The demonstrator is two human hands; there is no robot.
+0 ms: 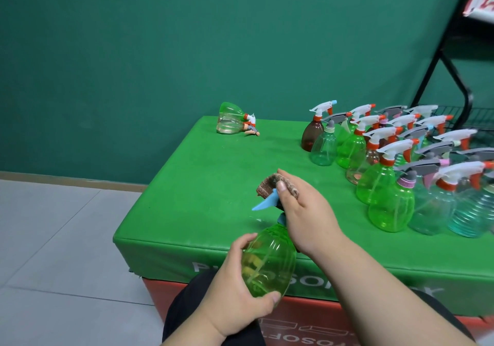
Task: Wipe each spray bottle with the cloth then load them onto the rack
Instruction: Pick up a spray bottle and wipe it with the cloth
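head view: I'm watching this one camera, looking down over the green table (203,174).
left hand (238,295): gripping the green spray bottle (270,263) by its body, fingers (244,240) curling round the far side, thumb pressing near the base.
bottle position: tilting with the spray head pointing away from me, hanging over the table's near edge, above the person's lap.
right hand (304,217): pinching the brown cloth (267,185) against the bottle's spray head, thumb on top of the cloth.
blue trigger (264,202): sticking out to the left just below the cloth.
waiting bottles (401,164): standing upright in a tight cluster on the table's right side. They are green, clear and teal, plus one brown.
fallen bottles (230,120): lying on their sides at the table's far edge, well apart from the cluster. I'm reading two but can't be sure.
rack (465,116): black wire basket on a black frame, sitting just beyond the cluster at far right.
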